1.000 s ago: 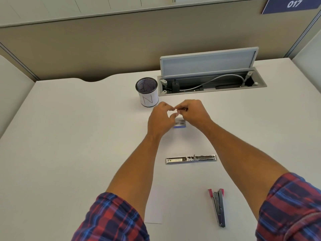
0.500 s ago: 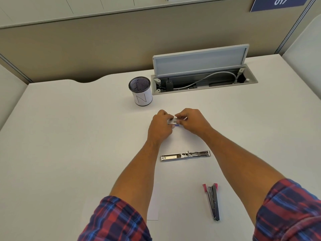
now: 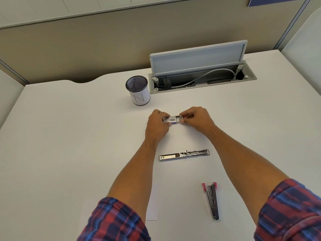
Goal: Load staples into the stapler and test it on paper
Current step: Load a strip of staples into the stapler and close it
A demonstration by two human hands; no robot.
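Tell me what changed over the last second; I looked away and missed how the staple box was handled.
Both hands, left hand and right hand, kept pinching the staple box and brought it slightly nearer; its tray now shows at the right end. The metal staple rail, stapler, paper and pen cup stayed put.

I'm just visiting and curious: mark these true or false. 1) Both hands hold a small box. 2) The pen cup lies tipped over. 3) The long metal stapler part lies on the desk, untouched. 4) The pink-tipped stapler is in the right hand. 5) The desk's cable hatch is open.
1) True: the left hand and right hand pinch the small staple box between them.
2) False: the mesh pen cup stands upright.
3) True: the metal stapler part lies on the desk, no hand on it.
4) False: the pink-tipped stapler lies on the desk.
5) True: the cable hatch lid is raised.
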